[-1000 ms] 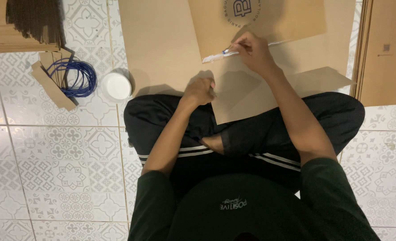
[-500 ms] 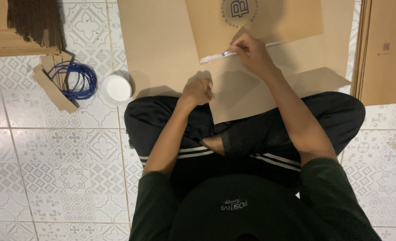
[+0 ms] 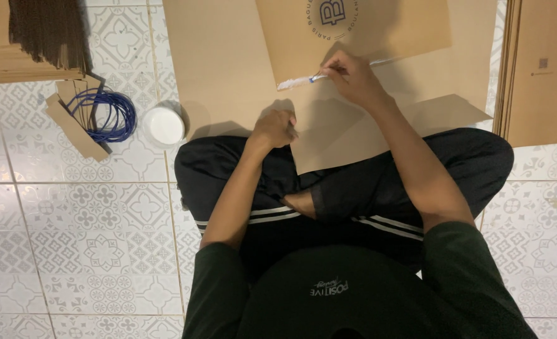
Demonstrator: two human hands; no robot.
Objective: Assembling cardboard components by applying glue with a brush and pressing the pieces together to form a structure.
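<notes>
While the right hand (image 3: 347, 75) pinches a small brush (image 3: 313, 78) and lays a white strip of glue (image 3: 291, 83) along the lower edge of the brown paper sheet (image 3: 379, 31) at twelve o'clock, the left hand (image 3: 275, 129), fingers curled shut, presses down the folded flap (image 3: 354, 132) below. To my eye, keeping that fist firm and the strokes thin and even matters most. At ten o'clock sit a white glue pot (image 3: 164, 125) and a blue cord (image 3: 106, 116).
</notes>
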